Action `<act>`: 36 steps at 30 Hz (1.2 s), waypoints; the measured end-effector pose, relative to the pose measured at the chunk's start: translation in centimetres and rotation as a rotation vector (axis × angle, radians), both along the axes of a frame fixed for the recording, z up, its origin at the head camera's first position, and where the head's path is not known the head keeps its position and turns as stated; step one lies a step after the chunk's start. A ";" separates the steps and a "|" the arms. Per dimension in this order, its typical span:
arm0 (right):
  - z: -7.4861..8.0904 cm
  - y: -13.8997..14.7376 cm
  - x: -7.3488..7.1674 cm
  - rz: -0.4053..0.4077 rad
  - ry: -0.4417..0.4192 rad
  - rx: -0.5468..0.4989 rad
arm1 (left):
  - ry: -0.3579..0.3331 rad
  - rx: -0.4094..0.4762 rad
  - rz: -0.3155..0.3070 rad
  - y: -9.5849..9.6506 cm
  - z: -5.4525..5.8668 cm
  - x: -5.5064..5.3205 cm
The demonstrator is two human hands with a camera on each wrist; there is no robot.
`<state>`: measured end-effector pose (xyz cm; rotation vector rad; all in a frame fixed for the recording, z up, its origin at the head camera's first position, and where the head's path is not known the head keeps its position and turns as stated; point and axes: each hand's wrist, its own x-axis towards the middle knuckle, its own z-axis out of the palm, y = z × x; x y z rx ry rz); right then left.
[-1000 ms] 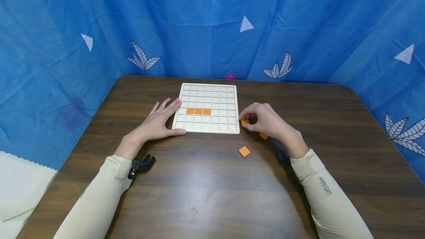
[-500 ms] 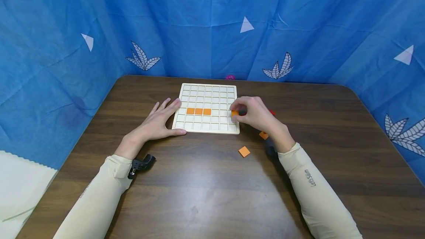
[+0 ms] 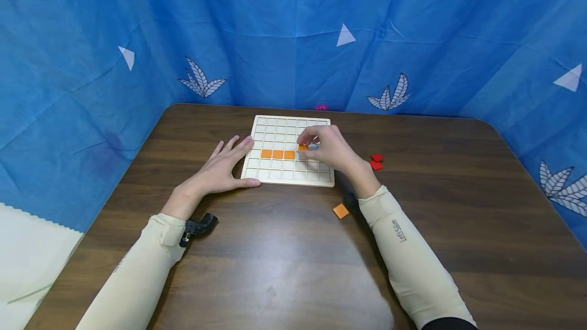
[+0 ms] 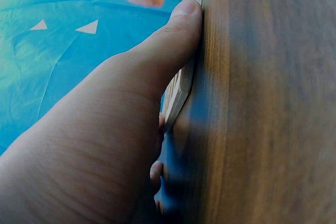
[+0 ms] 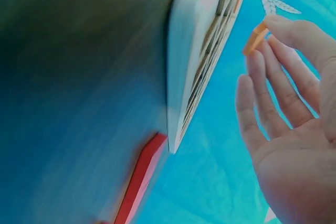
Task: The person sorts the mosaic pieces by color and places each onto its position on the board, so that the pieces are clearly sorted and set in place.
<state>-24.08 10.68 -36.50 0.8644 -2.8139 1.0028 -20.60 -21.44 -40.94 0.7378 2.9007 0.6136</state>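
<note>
A pale wooden grid board (image 3: 288,178) lies on the brown table. Three orange square tiles (image 3: 277,154) sit side by side in one of its rows. My right hand (image 3: 334,147) pinches another orange tile (image 5: 256,38) between thumb and fingertips, above the board just right of that row. In the right wrist view the tile is tilted and apart from the board. My left hand (image 3: 215,171) rests at the board's left edge with fingers spread; its thumb (image 4: 184,17) lies along the near left corner.
One loose orange tile (image 3: 341,211) lies on the table (image 3: 275,269) in front of the board. Two red tiles (image 3: 376,162) lie right of the board, beyond my right wrist. A blue curtain (image 3: 293,39) hangs behind the table.
My right hand has carried its orange tile left from beside the board to over it, uncovering the red tiles; my right forearm now hides a loose orange tile. My left hand stays put.
</note>
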 end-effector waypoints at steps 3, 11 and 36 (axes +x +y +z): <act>-0.1 -0.3 -0.1 0.006 -0.009 0.011 | 0.000 -0.004 0.000 0.1 0.0 -0.1; -0.4 -0.6 -0.2 0.023 -0.067 0.054 | -0.004 -0.004 -0.001 0.2 0.1 -0.1; -0.7 0.2 1.3 -0.015 -0.016 0.058 | 0.002 -0.004 -0.005 0.1 0.1 0.1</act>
